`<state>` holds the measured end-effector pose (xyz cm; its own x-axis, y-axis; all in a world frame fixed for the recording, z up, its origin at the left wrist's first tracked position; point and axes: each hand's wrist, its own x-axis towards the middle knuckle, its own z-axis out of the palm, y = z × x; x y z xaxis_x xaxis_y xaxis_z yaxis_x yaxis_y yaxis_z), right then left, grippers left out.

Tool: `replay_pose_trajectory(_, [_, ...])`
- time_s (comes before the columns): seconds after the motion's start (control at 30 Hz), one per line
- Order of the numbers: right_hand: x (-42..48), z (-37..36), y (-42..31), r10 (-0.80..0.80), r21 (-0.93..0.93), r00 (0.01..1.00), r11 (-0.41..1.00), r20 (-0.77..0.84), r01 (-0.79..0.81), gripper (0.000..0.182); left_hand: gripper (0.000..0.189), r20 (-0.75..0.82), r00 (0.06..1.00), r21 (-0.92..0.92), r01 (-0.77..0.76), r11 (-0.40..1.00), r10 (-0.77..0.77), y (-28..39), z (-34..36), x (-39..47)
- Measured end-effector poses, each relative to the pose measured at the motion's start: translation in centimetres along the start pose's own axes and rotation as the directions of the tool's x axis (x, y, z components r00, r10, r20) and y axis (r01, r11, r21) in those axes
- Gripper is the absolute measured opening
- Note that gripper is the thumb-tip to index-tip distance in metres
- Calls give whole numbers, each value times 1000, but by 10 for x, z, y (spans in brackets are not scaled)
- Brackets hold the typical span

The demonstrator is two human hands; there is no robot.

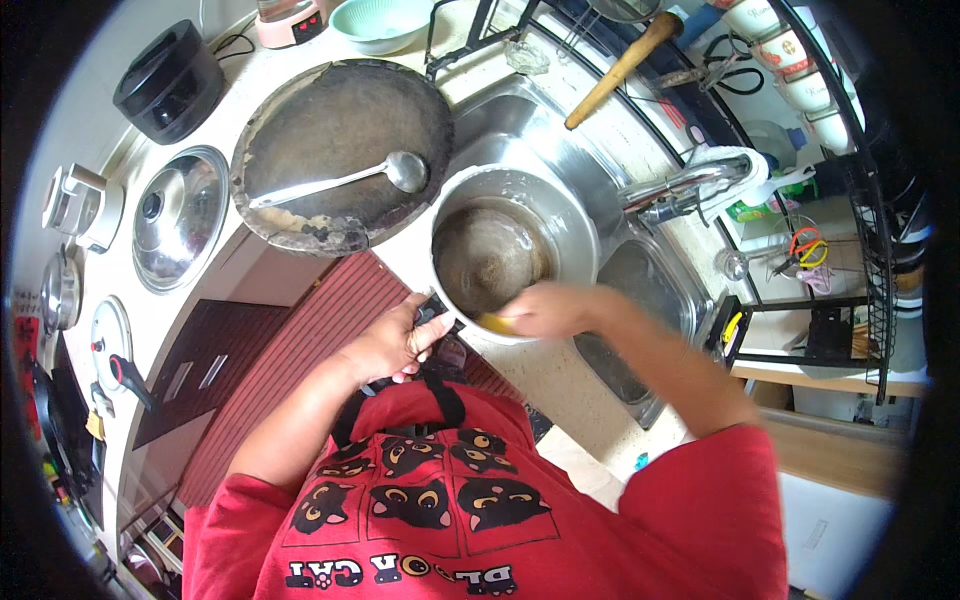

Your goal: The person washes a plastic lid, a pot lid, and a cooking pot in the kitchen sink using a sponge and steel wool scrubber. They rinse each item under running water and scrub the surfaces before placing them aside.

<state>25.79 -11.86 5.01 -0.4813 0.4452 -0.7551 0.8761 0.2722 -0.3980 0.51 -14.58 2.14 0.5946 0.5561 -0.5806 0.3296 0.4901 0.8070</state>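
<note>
A deep metal pot [574, 225] stands tilted at the near edge of the sink [517, 112], with brownish residue or liquid on its bottom. My left hand [397, 337] grips the pot's dark handle [433, 306] at the near left of the rim. Inside the near rim, my right hand [551, 311] is closed on a yellow sponge or cloth [496, 324], pressed to the inner wall; the hand is slightly blurred. Left of the pot lies a round, worn wooden board [315, 142] with a metal ladle [406, 172] on it.
A glass lid [180, 217] and a black container [169, 82] are at the left. The faucet [660, 196] reaches over the sink from the right. A wooden rolling pin [622, 71] lies behind the sink, beside a black rack [874, 285] with bowls [806, 67]. A green basin [379, 26] sits at the back.
</note>
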Motion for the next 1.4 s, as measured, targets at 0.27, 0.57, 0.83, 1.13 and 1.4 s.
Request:
replay_pose_trajectory(0.27, [17, -73, 34, -705, -966, 662, 152, -256, -211, 18, 71, 84, 993, 223, 68, 972, -88, 20, -7, 5])
replay_pose_trajectory(0.57, [-29, -25, 0, 232, -633, 955, 716, -185, -296, 18, 74, -17, 999, 237, -41, 971, 47, 0, -11, 7])
replay_pose_trajectory(0.83, [9, 27, -26, 83, 885, 940, 374, -329, 277, 52, 71, 48, 999, 163, -13, 987, 5, 8, -4, 8])
replay_pose_trajectory(1.13, [26, 1, -50, -298, -196, 344, 933, -891, 300, 54, 65, 67, 998, 166, -22, 986, 11, 17, 3, 13])
replay_pose_trajectory(1.4, [31, -44, 42, -25, -129, 209, 855, -978, -503, 55, 69, -2, 998, 164, -57, 985, 58, 6, 6, 6])
